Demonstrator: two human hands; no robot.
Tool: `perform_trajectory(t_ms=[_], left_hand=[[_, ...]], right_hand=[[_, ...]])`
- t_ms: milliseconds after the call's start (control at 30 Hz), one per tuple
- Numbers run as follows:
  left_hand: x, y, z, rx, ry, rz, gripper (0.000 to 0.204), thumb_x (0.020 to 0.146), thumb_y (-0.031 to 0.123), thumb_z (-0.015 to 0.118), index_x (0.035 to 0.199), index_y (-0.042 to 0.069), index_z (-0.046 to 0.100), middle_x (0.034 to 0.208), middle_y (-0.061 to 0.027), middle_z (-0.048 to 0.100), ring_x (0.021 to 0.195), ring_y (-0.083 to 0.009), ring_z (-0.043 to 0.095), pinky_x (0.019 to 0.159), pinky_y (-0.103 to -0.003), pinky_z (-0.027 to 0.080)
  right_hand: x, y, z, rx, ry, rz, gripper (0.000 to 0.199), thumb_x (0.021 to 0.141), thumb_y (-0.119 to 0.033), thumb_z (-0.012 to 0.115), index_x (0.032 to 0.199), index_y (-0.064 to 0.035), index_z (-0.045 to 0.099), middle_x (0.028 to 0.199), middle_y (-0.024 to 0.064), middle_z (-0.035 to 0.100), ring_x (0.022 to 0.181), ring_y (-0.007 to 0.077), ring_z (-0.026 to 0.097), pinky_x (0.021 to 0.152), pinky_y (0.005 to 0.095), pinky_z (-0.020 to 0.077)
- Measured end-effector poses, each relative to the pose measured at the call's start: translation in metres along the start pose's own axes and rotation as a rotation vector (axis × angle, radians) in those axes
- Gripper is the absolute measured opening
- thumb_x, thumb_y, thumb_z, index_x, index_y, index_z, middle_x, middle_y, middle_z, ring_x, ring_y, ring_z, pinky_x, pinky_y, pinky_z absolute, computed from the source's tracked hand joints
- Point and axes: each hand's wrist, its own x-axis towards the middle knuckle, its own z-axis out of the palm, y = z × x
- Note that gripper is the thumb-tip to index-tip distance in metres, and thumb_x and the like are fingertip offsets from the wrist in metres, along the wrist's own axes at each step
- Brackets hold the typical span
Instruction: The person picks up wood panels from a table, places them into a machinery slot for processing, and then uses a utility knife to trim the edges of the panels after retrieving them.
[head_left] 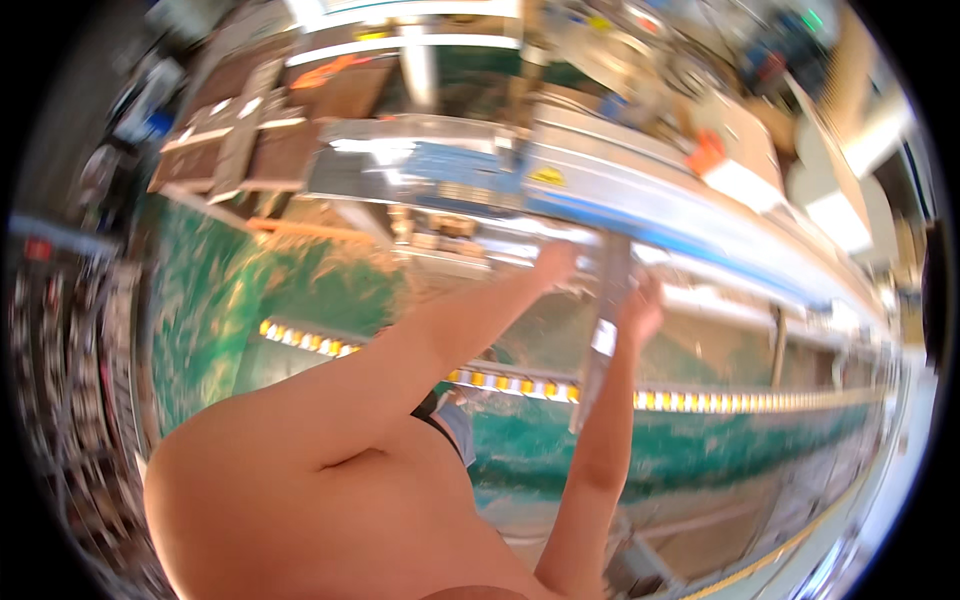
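Both my arms reach forward to a long machine (690, 205) with a pale and blue housing. My left hand (558, 265) is at its near edge, left of a long, flat grey-brown strip (598, 360) with a small white patch. On the other side, my right hand (642, 308) is close against the strip's right edge; whether it grips the strip I cannot tell. Motion smears the fingers of both hands. The strip's far end meets the machine's edge, and its near end reaches past a yellow-and-white striped rail (700, 401).
A clear, shiny cover (415, 165) sits at the machine's left end. Beyond it is a brown table (205, 150) with wooden pieces. White panels (740, 150) stand at the far right. Sawdust-like debris lies on the green floor (320, 285). Crowded shelving (85, 380) lines the left.
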Motion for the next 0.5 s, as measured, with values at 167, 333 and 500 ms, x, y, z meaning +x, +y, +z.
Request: perform_trajectory(t_ms=[167,333,500], left_hand=[[-0.141,-0.093,-0.155,-0.946,-0.097,-0.758,0.022,0.083,0.021,0.064,0.094,0.002,0.065,0.074,-0.0084,0.065,0.067,-0.0119,0.062,0.06,-0.03,0.052],[-0.283,-0.315,-0.262,-1.271,0.863,-1.065,0.022,0.087,0.019,0.056,0.105,0.006,0.055,0.091,-0.009,0.063,0.081,-0.0229,0.062,0.067,-0.036,0.051],[-0.318,-0.441,-0.385,-1.481,1.215,-0.994,0.057,0.087,0.041,0.06,0.128,0.005,0.04,0.112,-0.0118,0.055,0.099,-0.0262,0.057,0.083,-0.034,0.049]], right_hand=[[-0.138,-0.042,-0.019,0.107,-0.187,0.254,0.03,0.094,-0.026,0.051,0.1,0.0021,0.061,0.066,0.007,0.061,0.062,0.0125,0.056,0.058,0.0277,0.0457],[-0.233,-0.096,0.042,0.509,-0.263,0.307,0.025,0.09,-0.017,0.058,0.107,0.0012,0.059,0.072,0.0075,0.063,0.066,0.0134,0.061,0.057,0.0249,0.0479],[-0.241,-0.113,0.133,0.297,-0.764,0.323,0.025,0.09,-0.023,0.058,0.098,0.0007,0.06,0.082,0.0081,0.065,0.073,0.0163,0.065,0.059,0.0247,0.0491]])
